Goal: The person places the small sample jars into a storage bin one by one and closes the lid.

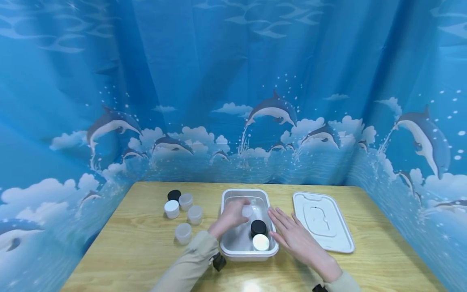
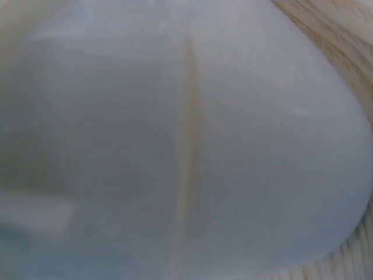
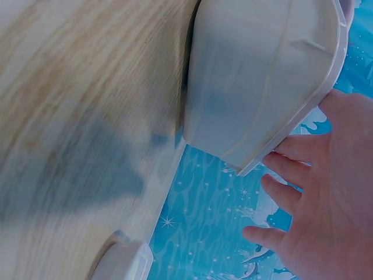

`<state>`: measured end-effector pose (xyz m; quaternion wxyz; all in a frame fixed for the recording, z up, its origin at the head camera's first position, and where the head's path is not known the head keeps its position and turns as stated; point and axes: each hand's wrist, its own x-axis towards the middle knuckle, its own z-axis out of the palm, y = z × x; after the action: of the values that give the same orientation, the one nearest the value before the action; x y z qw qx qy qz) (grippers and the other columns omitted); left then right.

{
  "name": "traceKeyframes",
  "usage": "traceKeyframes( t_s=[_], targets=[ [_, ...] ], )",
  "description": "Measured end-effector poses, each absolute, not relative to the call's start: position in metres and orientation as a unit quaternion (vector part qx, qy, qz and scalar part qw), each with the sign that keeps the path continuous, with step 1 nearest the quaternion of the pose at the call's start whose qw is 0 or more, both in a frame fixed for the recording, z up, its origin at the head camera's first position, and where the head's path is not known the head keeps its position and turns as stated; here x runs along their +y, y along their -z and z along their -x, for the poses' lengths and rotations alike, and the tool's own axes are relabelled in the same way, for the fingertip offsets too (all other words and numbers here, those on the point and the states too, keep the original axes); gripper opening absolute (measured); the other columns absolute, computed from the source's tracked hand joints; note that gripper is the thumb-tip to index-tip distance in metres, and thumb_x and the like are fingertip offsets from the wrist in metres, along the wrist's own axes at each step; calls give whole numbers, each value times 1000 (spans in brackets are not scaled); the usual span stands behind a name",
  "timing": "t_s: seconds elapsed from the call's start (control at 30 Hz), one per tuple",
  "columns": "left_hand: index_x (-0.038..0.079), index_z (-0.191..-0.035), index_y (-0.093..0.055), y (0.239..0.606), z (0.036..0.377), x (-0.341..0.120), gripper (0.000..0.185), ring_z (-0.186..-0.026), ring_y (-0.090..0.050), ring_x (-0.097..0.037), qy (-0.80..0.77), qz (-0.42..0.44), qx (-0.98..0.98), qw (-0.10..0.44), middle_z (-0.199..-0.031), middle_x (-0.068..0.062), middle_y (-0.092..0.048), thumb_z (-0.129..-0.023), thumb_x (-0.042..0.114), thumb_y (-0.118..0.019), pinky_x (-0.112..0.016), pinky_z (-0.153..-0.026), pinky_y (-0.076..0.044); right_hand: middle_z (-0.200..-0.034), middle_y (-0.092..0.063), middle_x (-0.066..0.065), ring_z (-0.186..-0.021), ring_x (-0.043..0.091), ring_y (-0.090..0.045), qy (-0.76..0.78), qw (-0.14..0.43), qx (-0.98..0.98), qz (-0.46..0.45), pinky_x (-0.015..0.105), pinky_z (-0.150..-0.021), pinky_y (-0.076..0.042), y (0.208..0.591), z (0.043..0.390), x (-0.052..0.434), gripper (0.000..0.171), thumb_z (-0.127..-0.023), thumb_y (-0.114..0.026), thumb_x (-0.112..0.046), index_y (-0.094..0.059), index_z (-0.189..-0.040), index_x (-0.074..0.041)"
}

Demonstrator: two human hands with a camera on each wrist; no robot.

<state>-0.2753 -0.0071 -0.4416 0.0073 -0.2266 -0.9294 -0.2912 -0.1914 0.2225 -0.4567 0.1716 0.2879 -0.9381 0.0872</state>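
Observation:
A white rectangular box (image 1: 249,253) with a grey inside stands mid-table; its outer wall (image 2: 274,151) fills most of the left wrist view. My left hand (image 1: 232,214) reaches over the box's left side and grips a small translucent round tub (image 1: 247,211) inside it. Near the box's front right corner sit a black round tub (image 1: 258,228) and a white one (image 1: 261,242). My right hand (image 1: 294,238) is spread with extended fingers at the box's right rim; the right wrist view shows its fingertips (image 3: 271,158) right by that rim.
On the left of the wooden table (image 1: 120,251) stand a black tub (image 1: 174,195), a white tub (image 1: 172,209) and several translucent tubs (image 1: 183,233). A white lid (image 1: 322,223) lies to the right of the box. Behind hangs a blue dolphin-print curtain (image 1: 204,81).

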Motion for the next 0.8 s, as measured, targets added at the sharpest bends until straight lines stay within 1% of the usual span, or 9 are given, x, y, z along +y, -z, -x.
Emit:
traceKeyframes(
  t_s=[0.2,0.3,0.4,0.57,0.6,0.8],
  targets=[
    [4,-118,-66,443,277,-4,46,-113,-63,-31,272,217,-937,-27,-117,-13,-70,-76,2,-85,-43,-101,-53,-157,-43,13,-145,33,-39,-89,171,-938,-288,65,-114,-32,457,191,222,60,-104,-54,-38,-44,-152,-3],
    [3,-123,-65,442,276,-4,50,-115,-63,-32,275,215,-936,-37,-119,-14,-69,-77,3,-84,-44,-101,-52,-157,-44,13,-145,33,-39,-89,173,-938,-288,65,-114,-33,457,191,222,60,-104,-54,-37,-44,-152,-3],
    [2,-129,-62,438,275,-5,51,-119,-61,-34,277,209,-937,-45,-125,-17,-67,-82,7,-81,-46,-104,-51,-156,-44,13,-145,33,-40,-88,174,-937,-289,65,-114,-33,458,192,222,60,-104,-55,-37,-44,-152,-2],
    [0,-135,-59,430,272,-6,42,-127,-56,-36,278,190,-939,-63,-134,-20,-62,-97,15,-68,-49,-109,-48,-156,-44,13,-144,33,-40,-87,176,-937,-289,65,-114,-33,457,191,222,60,-103,-55,-36,-44,-152,-2],
    [0,-136,-58,429,272,-6,41,-126,-57,-35,274,187,-941,-72,-135,-20,-62,-99,16,-65,-49,-108,-48,-156,-44,13,-144,33,-40,-88,177,-937,-289,65,-115,-32,457,191,222,60,-103,-56,-36,-44,-152,-2],
    [-2,-141,-54,425,268,-4,40,-130,-56,-33,269,176,-939,-124,-141,-20,-58,-105,17,-52,-48,-111,-46,-156,-44,13,-144,34,-40,-89,176,-937,-290,65,-115,-32,457,191,222,60,-103,-55,-36,-44,-151,-2]
  ],
)
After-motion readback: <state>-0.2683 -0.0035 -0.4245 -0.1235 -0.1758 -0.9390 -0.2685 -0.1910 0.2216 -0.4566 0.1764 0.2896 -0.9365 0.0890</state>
